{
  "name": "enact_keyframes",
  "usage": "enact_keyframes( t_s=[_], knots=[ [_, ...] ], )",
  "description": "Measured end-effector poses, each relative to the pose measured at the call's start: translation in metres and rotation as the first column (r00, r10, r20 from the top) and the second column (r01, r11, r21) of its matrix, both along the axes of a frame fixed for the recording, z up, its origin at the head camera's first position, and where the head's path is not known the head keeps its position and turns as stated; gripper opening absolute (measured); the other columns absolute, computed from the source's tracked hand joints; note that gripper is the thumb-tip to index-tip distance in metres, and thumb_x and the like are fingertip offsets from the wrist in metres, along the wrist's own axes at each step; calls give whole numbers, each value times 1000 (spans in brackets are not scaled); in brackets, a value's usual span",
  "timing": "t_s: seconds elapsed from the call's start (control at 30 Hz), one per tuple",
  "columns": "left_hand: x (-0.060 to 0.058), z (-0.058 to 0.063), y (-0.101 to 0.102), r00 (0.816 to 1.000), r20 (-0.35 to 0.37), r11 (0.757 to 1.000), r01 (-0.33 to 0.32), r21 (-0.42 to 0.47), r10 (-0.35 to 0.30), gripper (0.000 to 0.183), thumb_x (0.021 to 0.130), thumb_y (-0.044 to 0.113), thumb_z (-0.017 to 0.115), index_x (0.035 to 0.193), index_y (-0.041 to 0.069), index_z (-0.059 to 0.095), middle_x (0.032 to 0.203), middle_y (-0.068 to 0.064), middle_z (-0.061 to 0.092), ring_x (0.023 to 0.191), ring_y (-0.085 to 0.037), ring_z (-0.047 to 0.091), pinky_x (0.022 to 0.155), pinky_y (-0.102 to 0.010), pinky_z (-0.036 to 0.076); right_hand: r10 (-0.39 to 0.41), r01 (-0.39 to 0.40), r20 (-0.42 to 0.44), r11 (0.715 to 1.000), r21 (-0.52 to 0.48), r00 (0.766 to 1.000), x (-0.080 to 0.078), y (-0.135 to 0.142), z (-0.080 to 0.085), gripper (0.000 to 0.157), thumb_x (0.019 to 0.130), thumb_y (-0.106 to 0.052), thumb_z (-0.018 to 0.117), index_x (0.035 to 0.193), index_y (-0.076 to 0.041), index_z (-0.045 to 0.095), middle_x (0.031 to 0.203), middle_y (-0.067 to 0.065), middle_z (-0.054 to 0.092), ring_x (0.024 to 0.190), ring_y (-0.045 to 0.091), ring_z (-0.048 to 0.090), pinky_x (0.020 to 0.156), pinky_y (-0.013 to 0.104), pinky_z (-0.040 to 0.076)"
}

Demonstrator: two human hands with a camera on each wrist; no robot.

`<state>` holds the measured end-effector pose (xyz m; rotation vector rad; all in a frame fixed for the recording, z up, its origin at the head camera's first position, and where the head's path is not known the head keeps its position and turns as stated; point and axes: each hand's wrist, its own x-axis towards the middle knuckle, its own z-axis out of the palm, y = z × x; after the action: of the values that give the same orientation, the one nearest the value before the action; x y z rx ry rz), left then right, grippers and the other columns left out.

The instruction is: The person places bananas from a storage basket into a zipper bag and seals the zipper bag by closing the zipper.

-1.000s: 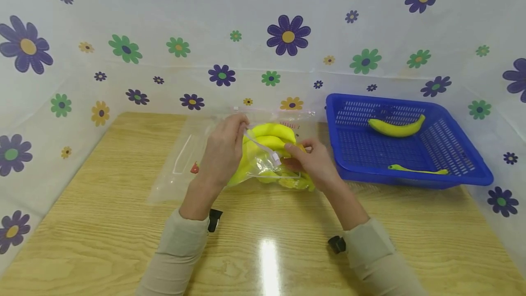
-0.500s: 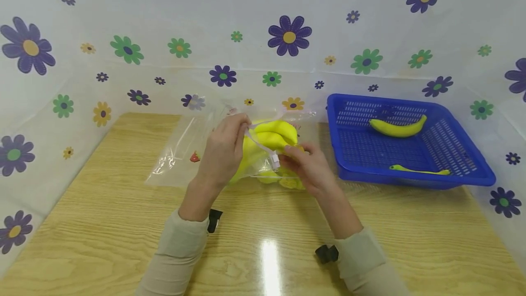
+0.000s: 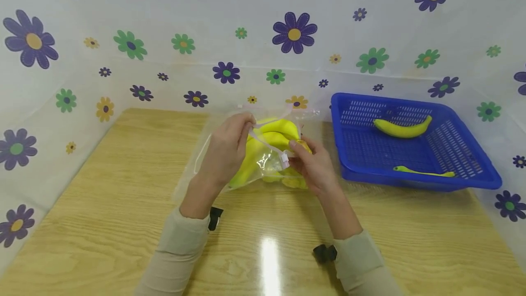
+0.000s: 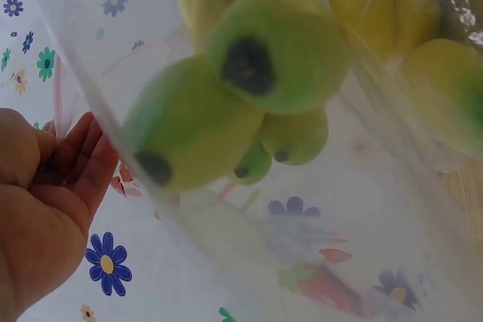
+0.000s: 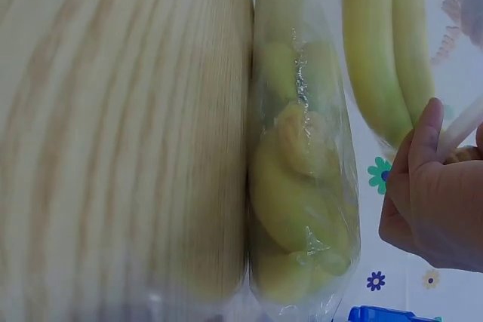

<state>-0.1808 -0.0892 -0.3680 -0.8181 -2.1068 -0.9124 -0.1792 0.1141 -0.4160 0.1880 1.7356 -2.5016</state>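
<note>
A clear zip bag (image 3: 263, 163) with yellow bananas in it lies between my hands. My left hand (image 3: 226, 150) pinches the zip edge of its opening, which stands apart. My right hand (image 3: 315, 166) grips a banana bunch (image 3: 269, 143) by its stem end, beside the white slider (image 3: 285, 160). In the left wrist view, green banana tips (image 4: 279, 54) with dark ends show through the plastic, and my left hand (image 4: 53, 201) is at the bag's edge. More bananas (image 5: 302, 194) lie low in the bag in the right wrist view, under the bunch.
A blue plastic basket (image 3: 370, 159) stands at the right on the wooden table (image 3: 102, 223). One banana (image 3: 402, 129) lies toward its back and a thin yellow-green piece (image 3: 425, 172) by its front wall. A flowered sheet (image 3: 197, 22) closes off the back and sides.
The bag's left part has lifted and drawn in to the right, closer to my left hand. My right hand, with the bunch, has shifted slightly while the left keeps its pinch.
</note>
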Motion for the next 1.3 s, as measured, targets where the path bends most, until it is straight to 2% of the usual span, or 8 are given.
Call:
enact_keyframes(
  t_s=[0.17, 0.43, 0.53, 0.63, 0.73, 0.83, 1.1, 1.3],
  knots=[
    [0, 0, 0, 1000, 22, 1000, 0, -17, 1, 8, 99, -4, 52, 104, -5, 58, 100, -18, 65, 93, -31, 63, 86, -38, 55, 51, -51, -10, 999, -10, 999, 0, 2, 2, 42, 102, -10, 53, 140, 7, 46, 91, -2, 64, 76, 8, 64, 73, 19, 55],
    [0, 1, -1, 999, 34, 1000, -8, -29, 9, 9, 99, -4, 52, 105, -5, 58, 101, -19, 65, 93, -31, 63, 87, -38, 56, 140, -145, -82, 988, -57, 987, 2, 13, 5, 45, 101, -1, 45, 144, 13, 39, 110, 3, 61, 92, 12, 67, 88, 25, 55],
    [1, 1, -1, 1000, 31, 1000, -3, -22, 4, 8, 99, -4, 52, 104, -6, 59, 99, -19, 65, 92, -31, 63, 86, -38, 56, 98, -102, -60, 992, -73, 993, 2, 14, 6, 44, 102, 0, 48, 143, 12, 41, 109, 3, 64, 90, 11, 69, 88, 26, 55],
    [1, 1, -1, 1000, 25, 1000, 10, -19, -9, 8, 99, -5, 52, 104, -6, 58, 98, -18, 65, 90, -31, 62, 85, -38, 56, 2, -4, -31, 996, -84, 1000, 2, 9, 6, 42, 100, -1, 53, 139, 12, 47, 101, 2, 68, 84, 11, 71, 83, 26, 57],
    [1, 1, 0, 1000, 18, 1000, 21, -20, -20, 8, 99, -6, 52, 104, -6, 58, 98, -18, 65, 90, -30, 62, 85, -38, 56, -110, 106, -33, 991, -85, 993, 3, 2, 4, 37, 97, 0, 59, 131, 13, 53, 94, 3, 68, 77, 12, 72, 77, 26, 58],
    [0, 0, -1, 1000, 11, 999, 24, -28, -24, 8, 98, -6, 52, 104, -6, 58, 98, -18, 65, 91, -31, 62, 86, -39, 55, -178, 172, -67, 981, -91, 982, 5, -6, 3, 31, 94, 3, 63, 123, 14, 56, 90, 4, 66, 75, 14, 72, 74, 28, 59],
    [-1, -1, -6, 999, 29, 998, 25, -53, -23, 8, 98, -5, 53, 103, -6, 60, 100, -19, 66, 96, -33, 62, 89, -40, 53, -204, 193, -91, 974, -115, 975, 9, -14, 1, 12, 92, 8, 62, 104, 8, 62, 82, 4, 64, 73, 13, 69, 74, 31, 60],
    [4, 5, -7, 997, 71, 998, -6, -61, 10, 11, 100, -1, 52, 105, -6, 61, 99, -17, 66, 90, -31, 60, 82, -39, 53, -172, 163, -95, 982, -99, 980, 11, -15, -2, 3, 92, 6, 62, 93, 3, 61, 80, 7, 65, 69, 14, 70, 70, 32, 60]
  ],
)
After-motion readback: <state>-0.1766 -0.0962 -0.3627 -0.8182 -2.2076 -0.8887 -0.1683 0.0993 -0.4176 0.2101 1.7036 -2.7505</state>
